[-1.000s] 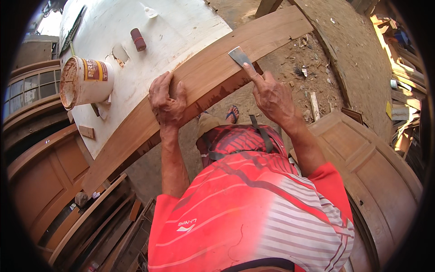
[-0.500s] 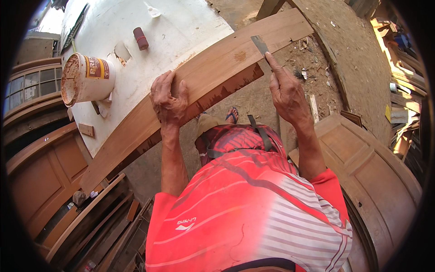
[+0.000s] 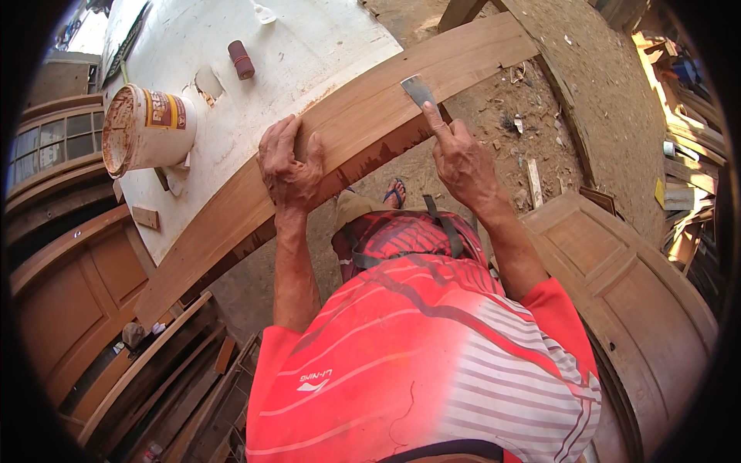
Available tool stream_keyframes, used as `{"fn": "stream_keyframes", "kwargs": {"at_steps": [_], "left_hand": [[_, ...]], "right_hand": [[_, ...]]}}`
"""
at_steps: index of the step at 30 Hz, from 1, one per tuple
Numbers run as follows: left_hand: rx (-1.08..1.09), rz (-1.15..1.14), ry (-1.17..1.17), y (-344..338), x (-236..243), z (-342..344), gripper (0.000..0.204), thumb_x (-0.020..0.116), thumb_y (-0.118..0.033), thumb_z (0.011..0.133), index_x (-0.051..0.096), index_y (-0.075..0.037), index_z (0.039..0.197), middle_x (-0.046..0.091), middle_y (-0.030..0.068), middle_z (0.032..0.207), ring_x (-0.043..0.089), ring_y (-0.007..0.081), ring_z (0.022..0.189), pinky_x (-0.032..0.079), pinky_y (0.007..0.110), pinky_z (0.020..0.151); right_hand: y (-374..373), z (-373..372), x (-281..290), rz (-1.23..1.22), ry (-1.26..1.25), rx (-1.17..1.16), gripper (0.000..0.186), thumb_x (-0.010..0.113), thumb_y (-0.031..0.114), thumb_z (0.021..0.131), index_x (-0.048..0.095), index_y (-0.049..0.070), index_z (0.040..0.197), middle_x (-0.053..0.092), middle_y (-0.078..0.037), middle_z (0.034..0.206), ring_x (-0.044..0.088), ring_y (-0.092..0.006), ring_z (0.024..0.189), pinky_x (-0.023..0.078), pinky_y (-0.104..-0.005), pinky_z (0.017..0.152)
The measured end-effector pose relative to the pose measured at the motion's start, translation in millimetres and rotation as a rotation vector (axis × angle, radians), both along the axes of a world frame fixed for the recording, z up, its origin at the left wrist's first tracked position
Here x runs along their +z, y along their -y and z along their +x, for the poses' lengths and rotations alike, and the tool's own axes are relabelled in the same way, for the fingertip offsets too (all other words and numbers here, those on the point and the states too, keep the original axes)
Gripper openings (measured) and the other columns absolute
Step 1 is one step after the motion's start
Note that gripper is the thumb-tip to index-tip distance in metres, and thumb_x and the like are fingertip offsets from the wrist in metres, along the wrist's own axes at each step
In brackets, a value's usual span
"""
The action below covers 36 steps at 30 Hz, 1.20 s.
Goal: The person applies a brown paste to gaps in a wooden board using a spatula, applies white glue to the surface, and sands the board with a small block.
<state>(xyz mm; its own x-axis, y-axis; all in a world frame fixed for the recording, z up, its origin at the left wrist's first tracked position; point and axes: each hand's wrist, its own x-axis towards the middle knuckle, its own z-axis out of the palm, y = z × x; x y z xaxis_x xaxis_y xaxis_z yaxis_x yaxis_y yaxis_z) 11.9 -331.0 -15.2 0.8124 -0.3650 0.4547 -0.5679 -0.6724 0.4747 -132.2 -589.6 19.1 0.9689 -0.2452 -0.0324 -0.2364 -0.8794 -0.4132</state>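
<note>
A long wooden board [image 3: 351,104] lies slantwise across the edge of a white-topped table, its near side dark and ragged. My left hand [image 3: 293,166] grips the board near its middle, fingers bent over the top face and thumb apart. In my right hand [image 3: 467,160] is a putty knife [image 3: 418,91], its handle hidden in the palm. The index finger stretches along the knife, and its flat metal blade rests on the board's top, right of my left hand.
On the white tabletop [image 3: 320,46] stand a tilted, smeared plastic bucket [image 3: 166,123] and a dark red roll [image 3: 241,60]. A small wood block [image 3: 145,217] lies at the table's left edge. Panelled doors [image 3: 617,285] lean at the right, with stacked timber [image 3: 166,378] at lower left.
My right hand has moved the putty knife leftward along the board, toward my left hand. The brown patch seen there before no longer shows beside the blade. My left hand stays in place.
</note>
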Motion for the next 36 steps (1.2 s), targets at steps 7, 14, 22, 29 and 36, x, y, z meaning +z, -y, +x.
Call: {"fn": "stream_keyframes", "kwargs": {"at_steps": [7,14,22,29,36], "left_hand": [[-0.001,-0.008,-0.02,0,2,-1,0.038,0.077,-0.021,0.09,0.072,-0.004,0.124,0.07,0.0159,0.13,0.061,0.035,0.127,0.045,0.047,0.111],[-0.015,-0.015,-0.03,-1,3,0,0.041,0.078,-0.024,0.089,0.072,-0.004,0.124,0.07,0.0153,0.13,0.06,0.0345,0.129,0.044,0.047,0.112],[-0.002,-0.016,-0.04,0,-1,-1,0.043,0.079,-0.024,0.088,0.071,-0.004,0.126,0.07,0.0135,0.132,0.059,0.0332,0.13,0.043,0.046,0.112],[-0.098,-0.278,-0.24,-4,8,-2,0.05,0.069,-0.035,0.1,0.063,-0.003,0.137,0.068,0.0139,0.133,0.059,0.0301,0.131,0.043,0.044,0.114],[-0.249,-1.327,-1.145,-60,39,-23,0.052,0.046,-0.038,0.113,0.049,0.001,0.148,0.07,0.0133,0.127,0.066,0.0198,0.114,0.055,0.035,0.098]], "right_hand": [[8,2,13,0.02,0.171,-0.032,0.065,0.057,0.015,0.1,0.038,0.018,0.162,0.056,-0.017,0.095,0.066,-0.0414,0.075,0.056,-0.052,0.066],[3,2,-5,-0.046,0.041,-0.056,0.064,0.058,0.015,0.099,0.041,0.019,0.161,0.056,-0.018,0.094,0.067,-0.0413,0.076,0.057,-0.0518,0.066],[-5,-5,-10,-0.053,0.082,-0.042,0.065,0.059,0.014,0.098,0.041,0.016,0.161,0.056,-0.018,0.094,0.067,-0.04,0.074,0.057,-0.0508,0.066],[-52,21,36,0.158,0.218,0.109,0.066,0.062,0.009,0.095,0.042,0.007,0.158,0.059,-0.017,0.093,0.066,-0.037,0.071,0.058,-0.0474,0.063],[-165,60,34,0.346,0.225,0.467,0.049,0.068,0.004,0.092,0.056,0.003,0.14,0.068,-0.02,0.104,0.07,-0.0377,0.084,0.058,-0.045,0.069]]}}
